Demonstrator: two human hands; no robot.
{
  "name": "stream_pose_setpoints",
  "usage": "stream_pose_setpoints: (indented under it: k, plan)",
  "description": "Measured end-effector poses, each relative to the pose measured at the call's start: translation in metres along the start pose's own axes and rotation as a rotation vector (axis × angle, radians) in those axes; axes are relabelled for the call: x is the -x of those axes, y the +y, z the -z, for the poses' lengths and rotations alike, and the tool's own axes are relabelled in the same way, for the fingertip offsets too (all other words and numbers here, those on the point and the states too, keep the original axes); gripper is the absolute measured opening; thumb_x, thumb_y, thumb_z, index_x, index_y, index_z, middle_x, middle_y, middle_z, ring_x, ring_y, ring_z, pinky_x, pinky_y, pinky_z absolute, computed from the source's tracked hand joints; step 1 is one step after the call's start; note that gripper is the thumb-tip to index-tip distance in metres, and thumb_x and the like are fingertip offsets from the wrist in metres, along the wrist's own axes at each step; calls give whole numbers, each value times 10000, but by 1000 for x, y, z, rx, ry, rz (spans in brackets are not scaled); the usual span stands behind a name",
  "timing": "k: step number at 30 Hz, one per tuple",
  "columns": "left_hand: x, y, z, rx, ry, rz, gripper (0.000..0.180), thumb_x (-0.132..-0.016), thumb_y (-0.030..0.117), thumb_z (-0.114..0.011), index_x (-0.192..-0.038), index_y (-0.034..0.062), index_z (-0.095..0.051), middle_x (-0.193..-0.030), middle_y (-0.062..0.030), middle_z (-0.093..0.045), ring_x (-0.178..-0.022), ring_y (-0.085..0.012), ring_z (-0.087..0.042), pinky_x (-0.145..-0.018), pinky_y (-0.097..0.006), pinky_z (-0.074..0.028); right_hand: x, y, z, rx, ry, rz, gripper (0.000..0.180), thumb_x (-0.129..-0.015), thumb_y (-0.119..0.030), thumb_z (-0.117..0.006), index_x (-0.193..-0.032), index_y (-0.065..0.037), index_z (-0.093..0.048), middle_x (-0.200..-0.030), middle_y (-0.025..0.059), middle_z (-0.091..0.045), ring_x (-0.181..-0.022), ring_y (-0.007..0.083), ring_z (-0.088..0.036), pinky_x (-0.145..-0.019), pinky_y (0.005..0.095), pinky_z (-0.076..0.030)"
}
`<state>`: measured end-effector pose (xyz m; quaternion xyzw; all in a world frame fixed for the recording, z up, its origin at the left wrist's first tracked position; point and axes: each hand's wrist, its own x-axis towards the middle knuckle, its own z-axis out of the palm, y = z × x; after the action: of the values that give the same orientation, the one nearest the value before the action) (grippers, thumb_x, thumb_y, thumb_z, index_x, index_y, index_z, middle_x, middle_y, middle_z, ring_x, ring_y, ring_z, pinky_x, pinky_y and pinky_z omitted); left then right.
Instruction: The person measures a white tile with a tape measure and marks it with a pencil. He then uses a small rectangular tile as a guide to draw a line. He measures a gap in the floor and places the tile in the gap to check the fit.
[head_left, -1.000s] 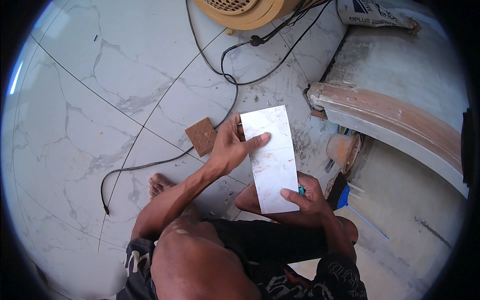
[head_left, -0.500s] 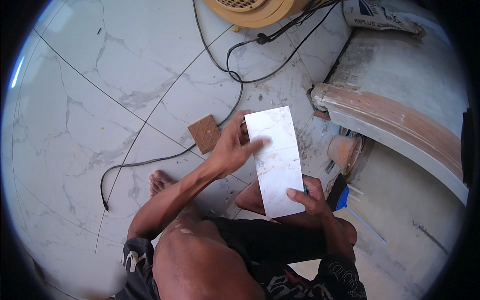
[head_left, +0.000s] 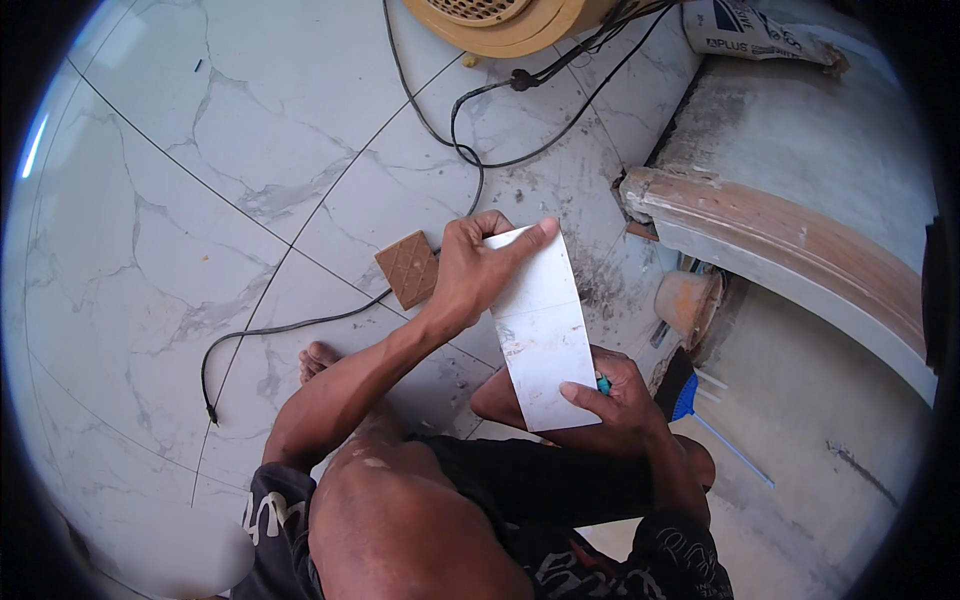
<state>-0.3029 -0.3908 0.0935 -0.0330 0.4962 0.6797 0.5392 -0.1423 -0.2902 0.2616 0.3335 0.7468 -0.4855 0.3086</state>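
Observation:
A white rectangular tile strip (head_left: 548, 335) with faint cracks and dirt marks is held over my bent legs. My left hand (head_left: 475, 262) grips its far end, thumb along the top corner and fingers behind. At the near right corner my right hand (head_left: 615, 392) is closed on it, thumb on the face. A small teal object (head_left: 602, 383) shows between that hand's fingers and the strip; its kind is mostly hidden. Left of my left hand, a brown square tile piece (head_left: 407, 269) with a ridged grid lies on the floor against a black cable (head_left: 300, 327).
Marble-patterned floor tiles (head_left: 150, 250) spread left. A round tan machine (head_left: 490, 22) with a grille stands at the back, cables beside it. To the right are a curved step edge (head_left: 780, 225), a dirty bucket (head_left: 688, 303), a blue-handled brush (head_left: 685, 395) and a bag (head_left: 755, 32).
My left hand has shifted up the strip, its thumb moving from the face to the far corner. The strip has moved slightly left; my right hand keeps its hold.

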Motion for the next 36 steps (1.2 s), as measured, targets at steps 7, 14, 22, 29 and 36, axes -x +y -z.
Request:
stream_pose_setpoints:
  k: [7,14,22,29,36]
  plan:
    - [-15,-13,18,-282,185,-425,469,-1067,441,-550,-987,12,-719,-989,-133,-716,-776,-240,-636,-719,-401,-512,2,15,3,-60,21,17,360,-951,-177,-685,-1245,30,-673,-1110,138,-722,-1010,214,-677,-913,367,-520]
    - [2,-8,-33,-947,-117,-999,786,-1048,632,-356,-1636,117,-272,-1670,-183,-274,-1559,-390,-214,-1261,-497,-236,-1,5,-7,-70,-51,-22,341,-952,-182,-682,-1217,33,-689,-1115,142,-724,-1015,228,-680,-927,363,-516]
    - [-77,-14,63,-1097,522,-848,702,-1008,424,-608,-1570,75,-374,-1600,-213,-330,-1482,-453,-272,-1209,-535,-290,3,-1,-7,-115,-14,-60,358,-921,-191,-708,-1195,38,-706,-1091,156,-728,-1012,211,-682,-917,349,-515]
    - [8,-65,102,-1176,237,-553,934,-777,449,-848,-1517,64,-429,-1488,-215,-418,-1357,-448,-395,-1120,-569,-345,6,7,9,-77,61,-6,355,-906,-189,-702,-1176,41,-710,-1095,172,-719,-1003,240,-681,-906,363,-513]
    - [19,-118,98,-1460,106,-400,997,-821,394,-786,-1611,61,-276,-1547,-217,-361,-1432,-420,-373,-1128,-611,-318,21,-9,60,440,109,210,317,-827,-179,-763,-1076,16,-745,-992,187,-705,-915,338,-691,-853,399,-526]
